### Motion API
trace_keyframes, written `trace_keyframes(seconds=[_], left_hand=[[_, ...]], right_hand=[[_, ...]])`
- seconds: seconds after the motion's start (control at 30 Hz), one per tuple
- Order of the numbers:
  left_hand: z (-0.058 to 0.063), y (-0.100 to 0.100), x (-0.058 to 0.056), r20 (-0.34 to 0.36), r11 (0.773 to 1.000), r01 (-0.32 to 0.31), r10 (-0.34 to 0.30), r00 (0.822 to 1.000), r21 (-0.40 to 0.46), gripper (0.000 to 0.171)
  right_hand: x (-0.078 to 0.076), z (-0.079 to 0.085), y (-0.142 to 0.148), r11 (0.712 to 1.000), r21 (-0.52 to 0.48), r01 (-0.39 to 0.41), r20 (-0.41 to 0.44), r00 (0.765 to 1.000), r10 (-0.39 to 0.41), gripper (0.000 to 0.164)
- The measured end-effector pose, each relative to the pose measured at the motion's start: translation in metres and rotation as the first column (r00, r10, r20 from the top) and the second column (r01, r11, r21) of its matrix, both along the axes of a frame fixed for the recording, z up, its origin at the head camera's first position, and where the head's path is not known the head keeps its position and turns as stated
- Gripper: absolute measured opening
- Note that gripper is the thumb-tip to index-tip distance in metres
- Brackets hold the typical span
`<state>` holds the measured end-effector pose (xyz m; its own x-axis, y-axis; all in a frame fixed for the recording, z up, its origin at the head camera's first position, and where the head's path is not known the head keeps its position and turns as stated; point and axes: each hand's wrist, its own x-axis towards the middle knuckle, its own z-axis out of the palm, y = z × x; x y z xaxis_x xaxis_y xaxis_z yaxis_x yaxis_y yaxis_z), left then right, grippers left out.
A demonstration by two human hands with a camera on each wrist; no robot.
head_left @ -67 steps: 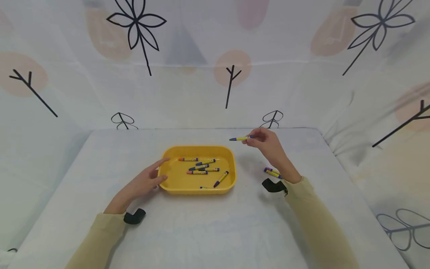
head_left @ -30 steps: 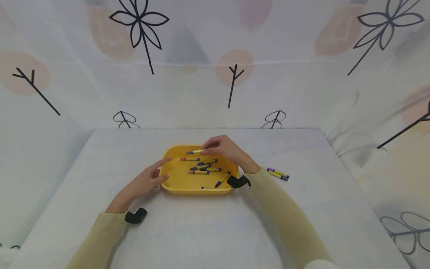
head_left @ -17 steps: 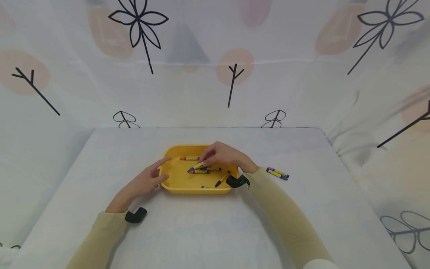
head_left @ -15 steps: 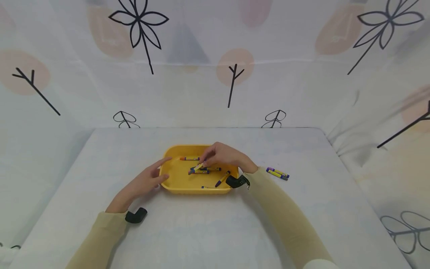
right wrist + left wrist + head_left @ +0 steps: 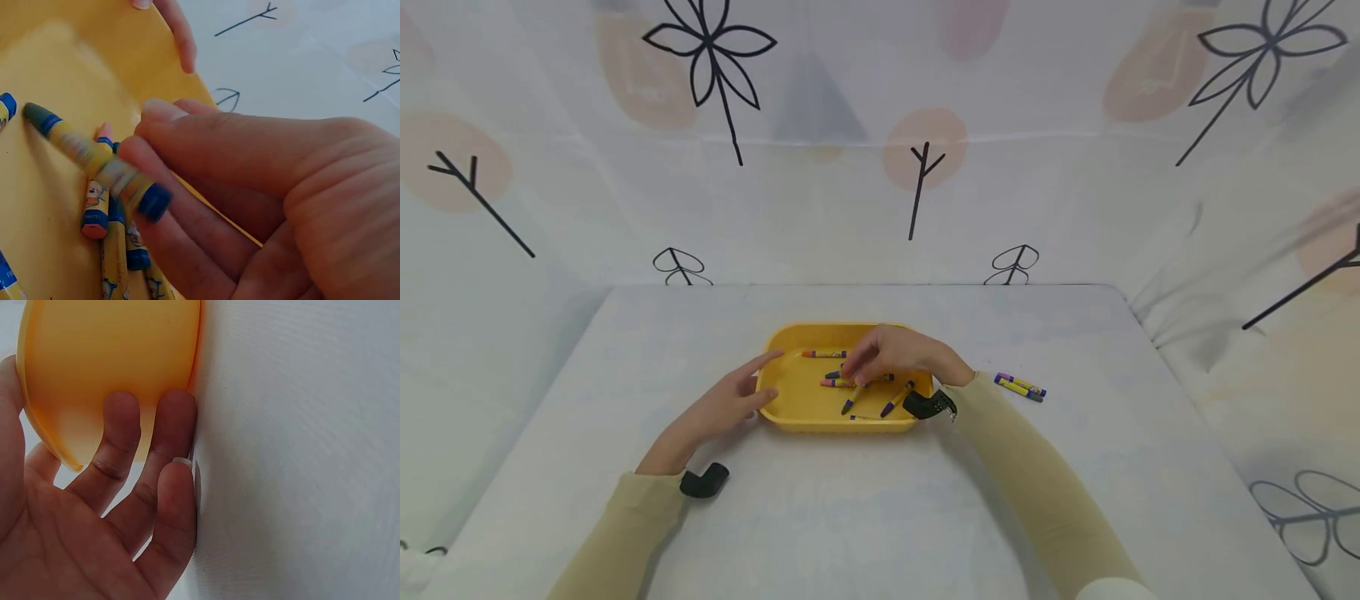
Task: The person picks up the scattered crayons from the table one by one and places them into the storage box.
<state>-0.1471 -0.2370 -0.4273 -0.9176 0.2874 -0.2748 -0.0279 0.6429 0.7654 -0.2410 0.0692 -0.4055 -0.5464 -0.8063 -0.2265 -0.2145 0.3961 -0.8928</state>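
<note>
A yellow tray point(image 5: 793, 408) sits mid-table with several oil pastels inside. My left hand point(image 5: 718, 408) holds its left end, thumb and index finger over the rim; in the left wrist view, other fingers touch the outer wall point(image 5: 81, 375). Over the tray is my right hand point(image 5: 897, 352), its thumb and index finger apart. A dark-green-tipped oil pastel point(image 5: 78, 145), blurred, slants just beyond those fingertips and seems loose from them. In the head view this oil pastel point(image 5: 851, 402) points towards the tray's near side. My right hand partly covers the pastels behind it.
Two more oil pastels, one purple point(image 5: 1026, 386) and one grey-tipped point(image 5: 1017, 389), lie side by side on the white table point(image 5: 820, 517) to the right of the tray. A patterned cloth point(image 5: 820, 200) hangs behind the table.
My right hand carried the dark-tipped pastel leftward from the table's right side into the tray, then lowered and let it go. My left hand stayed on the tray.
</note>
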Motion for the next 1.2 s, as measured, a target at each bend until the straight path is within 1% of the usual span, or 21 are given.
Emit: trace_keyframes(seconds=[0.23,0.43,0.53,0.6,0.63,0.7,0.77,0.83,0.9,1.0,1.2], left_hand=[[0.001,0.001,0.0,0.009,1.0,-0.011,0.011,1.0,-0.008,0.066],[0.001,0.0,0.001,0.017,1.0,-0.019,0.019,1.0,-0.01,0.066],[0.0,0.001,0.001,0.017,1.0,-0.02,0.02,1.0,-0.014,0.066],[0.0,0.001,0.001,0.013,1.0,-0.018,0.018,1.0,-0.015,0.066],[0.0,0.001,0.001,0.012,1.0,-0.017,0.017,1.0,-0.007,0.066],[0.0,0.001,0.001,0.006,1.0,-0.011,0.011,1.0,0.004,0.066],[0.0,0.001,0.001,0.001,1.0,-0.004,0.004,1.0,0.018,0.065],[-0.001,0.0,0.001,-0.001,1.0,0.002,-0.002,1.0,0.03,0.065],[-0.001,0.0,0.001,-0.002,1.0,0.005,-0.005,1.0,0.03,0.066],[0.0,0.0,0.001,-0.004,1.0,0.007,-0.007,1.0,0.028,0.066],[0.0,-0.002,0.002,-0.027,0.999,0.021,-0.02,0.999,0.032,0.064]], right_hand=[[-0.001,0.01,0.003,0.999,0.038,-0.005,-0.058,0.998,0.008,0.023],[0.002,0.018,0.012,1.0,0.021,0.0,-0.086,0.996,0.002,0.026],[0.003,0.024,0.024,0.999,0.004,0.035,-0.107,0.994,-0.035,0.027],[0.003,0.028,0.035,0.995,-0.005,0.095,-0.131,0.987,-0.094,0.027],[0.003,0.03,0.043,0.99,-0.008,0.14,-0.14,0.98,-0.139,0.026],[0.003,0.031,0.06,0.971,-0.019,0.24,-0.154,0.958,-0.24,0.024],[0.003,0.029,0.08,0.943,-0.03,0.333,-0.168,0.928,-0.333,0.023],[0.003,0.026,0.101,0.914,-0.029,0.404,-0.178,0.898,-0.402,0.021],[0.004,0.022,0.123,0.898,-0.022,0.44,-0.197,0.879,-0.435,0.022],[0.008,0.016,0.155,0.877,0.001,0.48,-0.205,0.859,-0.47,0.023],[0.026,0.001,0.208,0.838,0.065,0.542,-0.216,0.827,-0.519,0.03]])
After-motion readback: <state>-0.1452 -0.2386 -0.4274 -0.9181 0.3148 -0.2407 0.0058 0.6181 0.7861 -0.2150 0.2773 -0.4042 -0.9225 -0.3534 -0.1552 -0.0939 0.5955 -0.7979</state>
